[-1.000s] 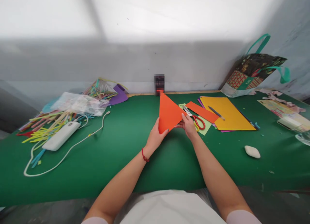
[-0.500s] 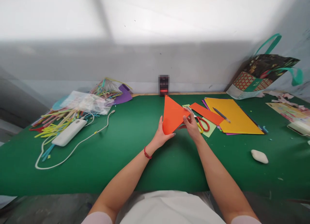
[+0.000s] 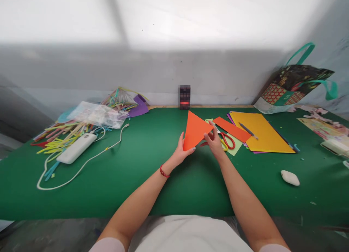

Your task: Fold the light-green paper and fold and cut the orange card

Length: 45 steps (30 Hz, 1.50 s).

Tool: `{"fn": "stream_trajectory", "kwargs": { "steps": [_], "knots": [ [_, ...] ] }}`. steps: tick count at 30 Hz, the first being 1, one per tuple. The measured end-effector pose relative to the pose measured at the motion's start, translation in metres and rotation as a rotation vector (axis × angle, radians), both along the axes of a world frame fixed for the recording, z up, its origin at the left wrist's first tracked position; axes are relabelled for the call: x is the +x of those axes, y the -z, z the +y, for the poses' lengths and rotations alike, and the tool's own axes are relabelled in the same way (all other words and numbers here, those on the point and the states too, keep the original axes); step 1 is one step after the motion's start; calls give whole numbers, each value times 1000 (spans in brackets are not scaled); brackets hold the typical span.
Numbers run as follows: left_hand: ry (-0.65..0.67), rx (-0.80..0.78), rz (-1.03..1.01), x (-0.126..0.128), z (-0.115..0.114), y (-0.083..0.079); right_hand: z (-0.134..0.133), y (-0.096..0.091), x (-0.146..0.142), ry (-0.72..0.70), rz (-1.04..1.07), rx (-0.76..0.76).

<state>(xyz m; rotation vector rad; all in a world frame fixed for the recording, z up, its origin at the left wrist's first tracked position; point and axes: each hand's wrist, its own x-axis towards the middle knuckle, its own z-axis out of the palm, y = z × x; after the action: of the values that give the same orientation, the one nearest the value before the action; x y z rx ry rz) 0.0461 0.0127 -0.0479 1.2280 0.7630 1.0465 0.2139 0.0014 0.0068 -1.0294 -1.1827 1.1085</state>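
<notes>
A folded orange sheet of paper (image 3: 196, 130), now triangular, is held up over the green table with one point toward the wall. My left hand (image 3: 181, 153) grips its lower left corner, thumb along the bottom and fingers at the left edge. At the right corner, my right hand (image 3: 214, 141) has its thumb and fingers spread apart, touching or very close to the paper's edge. Partly hidden behind that hand lie scissors with red and yellow handles (image 3: 228, 141). An orange paper strip (image 3: 231, 129) rests beside them, above a pale green sheet (image 3: 236, 149).
A pen (image 3: 248, 130) lies on yellow paper (image 3: 268, 135) at right, near a white case (image 3: 290, 178) and a bag (image 3: 289, 86). Leftward are a white power bank (image 3: 76, 149) with its cable and a heap of paper strips (image 3: 65, 135). A blurred-out dark object (image 3: 184, 97) stands by the wall.
The right hand's fingers have loosened and spread at the paper's right corner. The orange paper has tipped slightly, its top point shifting a little right and down. The left hand keeps its grip.
</notes>
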Motion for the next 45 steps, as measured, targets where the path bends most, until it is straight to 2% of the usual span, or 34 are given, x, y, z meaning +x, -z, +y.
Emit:
{"fn": "stream_trajectory", "kwargs": {
  "steps": [13, 23, 29, 33, 37, 41, 45],
  "knots": [
    [-3, -112, -31, 3, 3, 6, 1, 2, -3, -10, 38, 53],
    [-1, -133, -87, 1, -2, -7, 0, -2, -2, 16, 22, 38],
    [-100, -200, -144, 2, -5, -23, 6, 3, 3, 132, 149, -54],
    [-286, -158, -279, -3, -5, -31, 9, 6, 6, 191, 196, -98],
    [-406, -230, -246, -10, -2, -38, 8, 5, 5, 105, 178, -120],
    [-385, -272, -212, -16, -1, -46, 5, 1, 5, -2, 115, -120],
    [-365, -299, -226, -19, -1, -50, 4, -1, 7, -43, 53, -107]
  ]
}}
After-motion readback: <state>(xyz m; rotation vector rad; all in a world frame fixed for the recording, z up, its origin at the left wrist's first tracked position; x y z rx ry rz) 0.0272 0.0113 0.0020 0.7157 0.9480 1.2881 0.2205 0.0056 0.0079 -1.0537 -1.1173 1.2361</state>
